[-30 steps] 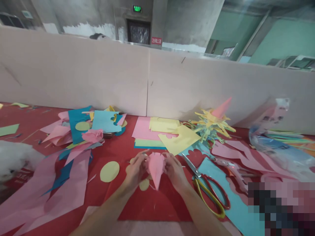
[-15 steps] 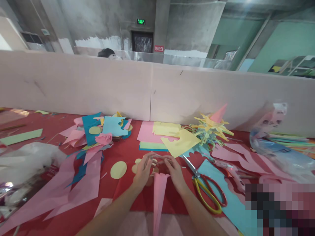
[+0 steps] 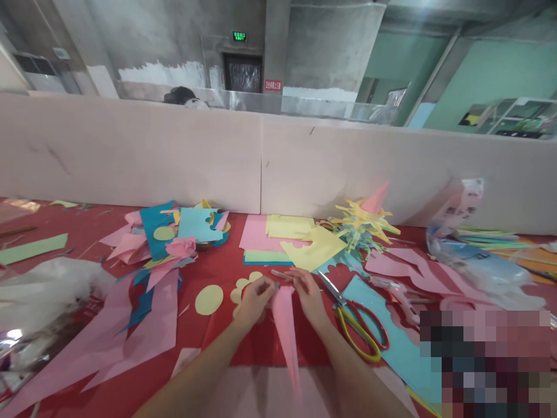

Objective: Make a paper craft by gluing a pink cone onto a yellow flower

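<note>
A long pink paper cone [image 3: 285, 325] hangs between my hands, its wide end up at my fingertips and its point toward me. With pinched fingers, my left hand [image 3: 256, 299] grips the cone's upper left edge. My right hand [image 3: 308, 295] has its fingers closed at the upper right edge. A thin pale strip [image 3: 281, 274] shows just beyond the fingertips; which hand touches it, I cannot tell. Behind my left hand lies a pale yellow scalloped paper flower [image 3: 240, 288], partly hidden. A yellow paper oval [image 3: 209, 299] rests to its left.
Scissors [image 3: 354, 322] with red and yellow handles lie right of my right hand, beside a pink glue gun [image 3: 398, 293]. A spiky yellow paper flower [image 3: 365, 220] stands behind. Pink paper scraps [image 3: 152, 337] and a plastic bag [image 3: 56, 284] are left. A low partition [image 3: 174, 151] bounds the table.
The cone's point has swung to the right, and its wide end has tipped slightly left. My left fingers have closed at its edge. The whole view has shifted a little.
</note>
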Tool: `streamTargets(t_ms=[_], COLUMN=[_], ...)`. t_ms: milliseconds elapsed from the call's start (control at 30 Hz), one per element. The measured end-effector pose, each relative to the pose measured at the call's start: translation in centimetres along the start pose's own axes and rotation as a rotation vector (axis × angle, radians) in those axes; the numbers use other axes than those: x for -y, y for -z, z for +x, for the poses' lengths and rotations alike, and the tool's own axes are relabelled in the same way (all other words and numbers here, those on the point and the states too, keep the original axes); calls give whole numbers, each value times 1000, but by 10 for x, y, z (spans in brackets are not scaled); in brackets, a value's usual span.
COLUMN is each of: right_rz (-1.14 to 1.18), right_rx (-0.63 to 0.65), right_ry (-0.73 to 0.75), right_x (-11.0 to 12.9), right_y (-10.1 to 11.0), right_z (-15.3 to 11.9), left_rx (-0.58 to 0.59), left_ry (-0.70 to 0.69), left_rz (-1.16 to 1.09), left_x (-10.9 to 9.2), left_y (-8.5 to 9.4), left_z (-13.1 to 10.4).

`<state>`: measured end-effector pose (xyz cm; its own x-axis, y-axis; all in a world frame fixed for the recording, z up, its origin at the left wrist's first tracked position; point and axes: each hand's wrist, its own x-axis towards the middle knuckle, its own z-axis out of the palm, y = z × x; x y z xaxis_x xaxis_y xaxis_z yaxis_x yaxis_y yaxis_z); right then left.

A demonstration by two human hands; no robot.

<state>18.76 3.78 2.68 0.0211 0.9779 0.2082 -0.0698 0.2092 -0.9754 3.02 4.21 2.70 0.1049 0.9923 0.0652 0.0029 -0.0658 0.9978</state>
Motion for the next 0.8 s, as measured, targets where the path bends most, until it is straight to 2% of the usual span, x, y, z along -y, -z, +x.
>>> streamTargets(t_ms=[100, 167, 267, 400, 467, 533, 633, 700, 800], right_rz=[-262, -414, -606, -727, -749, -718, -573, -451, -322], right_rx=[95, 185, 303, 440, 469, 435, 335, 251, 156], right_ry=[175, 264, 379, 509, 548, 568, 502, 373, 116], right_x=[6, 9, 14, 23, 30, 38, 50, 54, 50], right_y=[1, -1, -6, -14, -17, -19, -21, -20, -17], right_z=[-6, -11, -17, -21, -23, -24, -28, -31, -39], left_rx=[-165, -223, -210, -165, -132, -111, -104, -113, -126], left_ry=[72, 107, 104, 78, 64, 34, -2, -26, -91], left_rz=[-41, -25, -7, -91, -112, -88, -45, -7, 345], left_x=[-2, -5, -4, 6, 8, 4, -8, -15, -21], left_y=[4, 7, 9, 5, 1, 0, 9, 24, 53], left_z=[5, 5, 5, 5, 6, 6, 8, 9, 11])
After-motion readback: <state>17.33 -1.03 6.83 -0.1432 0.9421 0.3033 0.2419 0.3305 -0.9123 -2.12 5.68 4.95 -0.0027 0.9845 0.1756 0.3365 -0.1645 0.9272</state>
